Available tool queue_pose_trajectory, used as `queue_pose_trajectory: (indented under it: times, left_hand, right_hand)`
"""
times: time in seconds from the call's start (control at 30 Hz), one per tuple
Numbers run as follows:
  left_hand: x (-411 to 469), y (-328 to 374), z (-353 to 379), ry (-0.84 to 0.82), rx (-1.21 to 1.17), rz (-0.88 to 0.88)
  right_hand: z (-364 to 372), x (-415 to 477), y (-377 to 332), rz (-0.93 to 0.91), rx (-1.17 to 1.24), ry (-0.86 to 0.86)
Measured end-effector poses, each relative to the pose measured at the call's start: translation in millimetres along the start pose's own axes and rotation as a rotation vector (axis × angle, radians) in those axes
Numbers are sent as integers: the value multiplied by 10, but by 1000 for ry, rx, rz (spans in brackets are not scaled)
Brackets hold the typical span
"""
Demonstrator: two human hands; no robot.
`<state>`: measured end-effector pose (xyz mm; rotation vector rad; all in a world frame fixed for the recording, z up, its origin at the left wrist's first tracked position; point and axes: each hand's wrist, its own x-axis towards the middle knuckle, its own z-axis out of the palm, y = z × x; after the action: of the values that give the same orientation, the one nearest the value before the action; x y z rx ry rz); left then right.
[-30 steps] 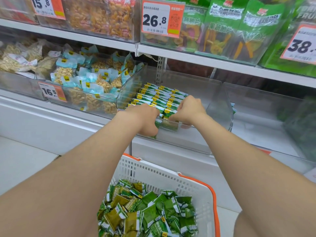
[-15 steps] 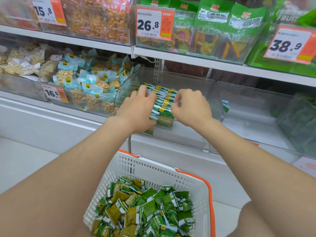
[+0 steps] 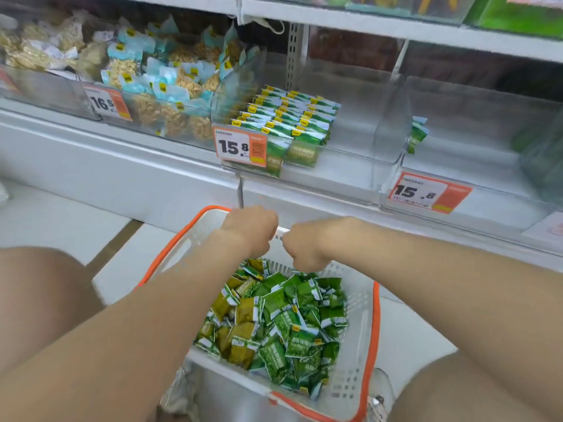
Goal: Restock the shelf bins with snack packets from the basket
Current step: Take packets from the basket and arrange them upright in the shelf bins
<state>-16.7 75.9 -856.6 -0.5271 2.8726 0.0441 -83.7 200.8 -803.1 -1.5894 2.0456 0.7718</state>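
Observation:
A white basket with an orange rim (image 3: 356, 327) stands on the floor in front of me, heaped with green snack packets (image 3: 283, 318). Both my hands hang over its far end, backs towards the camera, knuckles bent down. My left hand (image 3: 250, 229) is above the far rim. My right hand (image 3: 304, 248) reaches down to the top of the heap. Their fingers are hidden, so any hold is unseen. On the shelf above, a clear bin (image 3: 365, 141) holds neat rows of green packets (image 3: 289, 117) in its left half.
Left of it, a bin of blue-topped nut packets (image 3: 167, 86) carries a 16.5 tag (image 3: 106, 103). The clear bin to the right (image 3: 472, 147) shows a few green packets (image 3: 417, 135). Orange 15.8 tags (image 3: 240, 146) hang on both fronts. My knees flank the basket.
Both hands have left the rows in the shelf bin and dropped to the basket's far end. My view has tilted down, showing more of the basket.

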Motion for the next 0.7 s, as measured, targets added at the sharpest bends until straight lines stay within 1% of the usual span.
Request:
queue_pose_trajectory:
  times: [0.17,0.27,0.33,0.4,0.53,0.6,0.7]
  left_hand:
    - [-118,6,944,-218,-69,-75]
    - [-172,14,1448,-345,-66,-68]
    - [-188,2,1749,-379,-99,-70]
    - [-207,5,1966,-416,-132,-56]
    - [-217,60,2196,-535,-111,-39]
    - [-224,99,2229,-560,-130,-56]
    - [-189,107,2229,-485,-214,-76]
  right_hand:
    - [138,126,-323,-83,-146,-17]
    - [86,164,-397,-123,-161,4]
    - [41,199,-402,-144,-157,37]
    - [12,237,-393,-148,-172,48]
    - [-9,323,-337,-117,-161,41]
    - [-26,353,-317,-119,-165,27]
    - [-49,412,-320,-113,-170,23]
